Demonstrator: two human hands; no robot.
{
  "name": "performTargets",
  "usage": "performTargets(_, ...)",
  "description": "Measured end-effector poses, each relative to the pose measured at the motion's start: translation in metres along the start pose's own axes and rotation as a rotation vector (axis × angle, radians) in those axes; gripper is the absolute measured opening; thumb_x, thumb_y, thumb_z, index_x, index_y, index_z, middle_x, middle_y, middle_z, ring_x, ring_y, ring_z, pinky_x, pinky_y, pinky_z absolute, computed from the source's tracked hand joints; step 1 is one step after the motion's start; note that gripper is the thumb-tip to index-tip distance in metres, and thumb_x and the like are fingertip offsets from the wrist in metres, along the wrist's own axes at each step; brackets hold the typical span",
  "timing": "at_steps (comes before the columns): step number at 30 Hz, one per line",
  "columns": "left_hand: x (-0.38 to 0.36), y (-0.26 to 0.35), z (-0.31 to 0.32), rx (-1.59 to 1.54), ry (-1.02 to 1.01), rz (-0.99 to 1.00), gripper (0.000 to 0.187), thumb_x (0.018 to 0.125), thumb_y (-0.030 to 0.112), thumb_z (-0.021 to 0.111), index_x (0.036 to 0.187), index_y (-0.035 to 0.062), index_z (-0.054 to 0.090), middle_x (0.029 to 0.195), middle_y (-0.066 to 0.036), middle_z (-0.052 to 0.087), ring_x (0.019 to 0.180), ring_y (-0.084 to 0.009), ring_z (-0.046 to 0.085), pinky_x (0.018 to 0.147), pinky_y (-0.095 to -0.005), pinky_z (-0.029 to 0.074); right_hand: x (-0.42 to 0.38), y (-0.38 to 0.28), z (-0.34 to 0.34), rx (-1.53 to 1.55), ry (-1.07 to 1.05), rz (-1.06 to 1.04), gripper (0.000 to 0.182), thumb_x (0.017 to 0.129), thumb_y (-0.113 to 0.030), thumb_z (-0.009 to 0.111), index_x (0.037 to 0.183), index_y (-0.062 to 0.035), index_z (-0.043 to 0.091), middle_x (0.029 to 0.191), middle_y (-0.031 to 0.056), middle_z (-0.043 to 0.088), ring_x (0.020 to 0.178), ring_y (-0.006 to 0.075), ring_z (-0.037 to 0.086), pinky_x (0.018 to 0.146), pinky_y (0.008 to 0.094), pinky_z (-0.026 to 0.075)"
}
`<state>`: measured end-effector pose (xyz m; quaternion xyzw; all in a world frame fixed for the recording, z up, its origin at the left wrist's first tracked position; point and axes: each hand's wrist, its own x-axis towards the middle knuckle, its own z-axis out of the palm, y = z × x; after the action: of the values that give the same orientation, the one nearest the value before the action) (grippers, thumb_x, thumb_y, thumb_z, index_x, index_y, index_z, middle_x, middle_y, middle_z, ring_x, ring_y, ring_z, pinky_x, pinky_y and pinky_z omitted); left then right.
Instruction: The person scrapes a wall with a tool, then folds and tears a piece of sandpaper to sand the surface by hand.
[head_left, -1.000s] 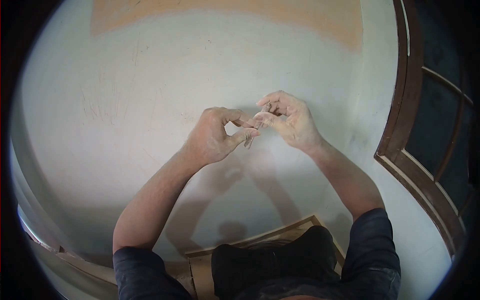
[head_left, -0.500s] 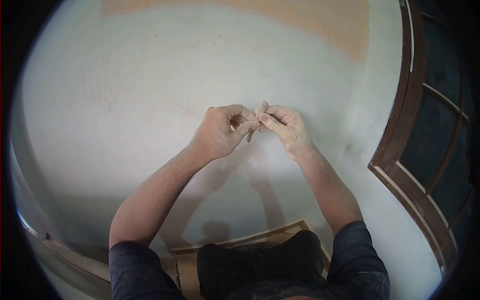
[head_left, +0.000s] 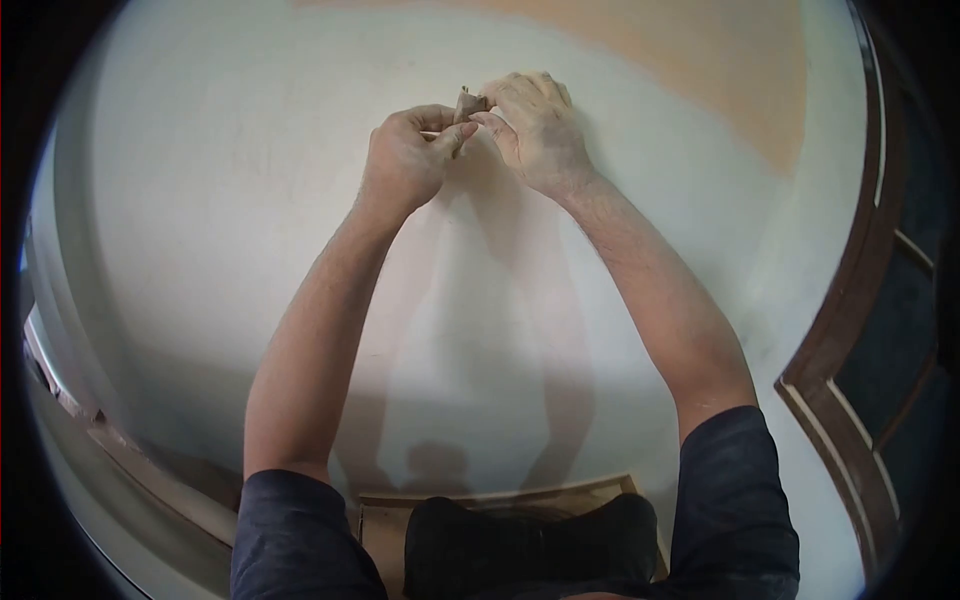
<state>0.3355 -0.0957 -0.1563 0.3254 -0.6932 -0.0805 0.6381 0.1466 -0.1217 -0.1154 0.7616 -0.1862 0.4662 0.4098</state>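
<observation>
Between the hands, in front of the wall, is a small folded grey-brown piece [head_left: 466,106] that looks like worn sandpaper. My left hand [head_left: 405,158] pinches it between thumb and fingers, its end sticking up above them. Close against its right side, my right hand [head_left: 538,135] has thumb and forefinger at the edge of the piece, the other fingers bent over above. Pale dust coats both hands. The far side of the piece and part of the right fingertips are hidden.
A pale wall [head_left: 270,230] with an orange-tan painted patch [head_left: 690,60] fills the view ahead. To the right stands a brown-framed window or door [head_left: 825,420] with dark panes. Below, a wooden ledge or board [head_left: 385,530] shows beside my dark-clothed legs [head_left: 530,550].
Both hands have risen higher in view and shifted a little left with the folded piece. The right hand has turned, its back now more toward me. The view has shifted slightly.
</observation>
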Motion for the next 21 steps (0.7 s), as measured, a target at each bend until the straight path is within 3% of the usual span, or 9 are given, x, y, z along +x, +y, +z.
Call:
performTargets(2, 0.009, -0.005, -0.02, -0.047, 0.141, 0.054, 0.027, 0.093, 0.028, 0.082, 0.1, 0.0025, 0.079, 0.082, -0.008, 0.077, 0.072, -0.0108, 0.068, 0.067, -0.0294, 0.054, 0.024, -0.005, 0.015, -0.016, 0.062, -0.163, 0.015, 0.096, -0.018, 0.069, 0.11, -0.0114, 0.066, 0.123, -0.0006, 0.067, 0.128, 0.0253, 0.053, 0.108, 0.0466, 0.038)
performTargets(9, 0.04, -0.017, -0.037, -0.094, 0.087, 0.125, 0.033, 0.089, 0.028, 0.087, 0.094, 0.0, 0.07, 0.073, -0.004, 0.068, 0.067, -0.0078, 0.061, 0.061, -0.0264, 0.049, 0.029, 0.0, 0.057, -0.068, 0.38, -0.184, 0.013, 0.097, -0.012, 0.062, 0.109, -0.0072, 0.064, 0.129, 0.0051, 0.064, 0.129, 0.0321, 0.053, 0.11, 0.0517, 0.033)
performTargets(11, 0.037, -0.003, -0.044, -0.138, -0.124, 0.106, 0.03, 0.096, 0.029, 0.081, 0.102, 0.0022, 0.067, 0.08, 0.001, 0.062, 0.074, -0.0091, 0.057, 0.073, -0.0259, 0.05, 0.027, 0.002, 0.053, -0.078, 0.434, -0.188, 0.01, 0.098, -0.012, 0.06, 0.105, -0.0058, 0.062, 0.124, 0.0082, 0.065, 0.124, 0.0333, 0.055, 0.107, 0.0499, 0.035)
performTargets(12, 0.037, -0.004, -0.047, -0.133, -0.13, 0.1, 0.03, 0.096, 0.029, 0.081, 0.102, 0.0022, 0.067, 0.08, 0.001, 0.062, 0.074, -0.0091, 0.057, 0.073, -0.0259, 0.05, 0.027, 0.005, 0.055, -0.075, 0.434, -0.179, 0.01, 0.098, -0.012, 0.06, 0.105, -0.0058, 0.062, 0.124, 0.0082, 0.065, 0.124, 0.0333, 0.055, 0.107, 0.0499, 0.035)
performTargets(14, 0.04, -0.003, -0.042, -0.262, -0.34, 0.088, 0.03, 0.098, 0.029, 0.079, 0.105, 0.0029, 0.066, 0.089, 0.0, 0.064, 0.083, -0.0096, 0.058, 0.078, -0.0271, 0.05, 0.022, 0.021, 0.053, 0.085, 0.362, -0.081, 0.009, 0.099, -0.014, 0.061, 0.101, -0.006, 0.061, 0.114, 0.0096, 0.066, 0.114, 0.0328, 0.057, 0.102, 0.0478, 0.039)
performTargets(21, 0.038, -0.015, -0.033, -0.403, -0.173, -0.087, 0.018, 0.102, 0.019, 0.072, 0.111, 0.0056, 0.064, 0.097, -0.002, 0.068, 0.088, -0.0109, 0.06, 0.082, -0.0277, 0.051, 0.024, 0.017, 0.052, 0.11, 0.358, -0.054, 0.011, 0.097, -0.017, 0.068, 0.094, -0.0085, 0.063, 0.099, 0.0066, 0.069, 0.099, 0.0283, 0.061, 0.093, 0.0429, 0.043)
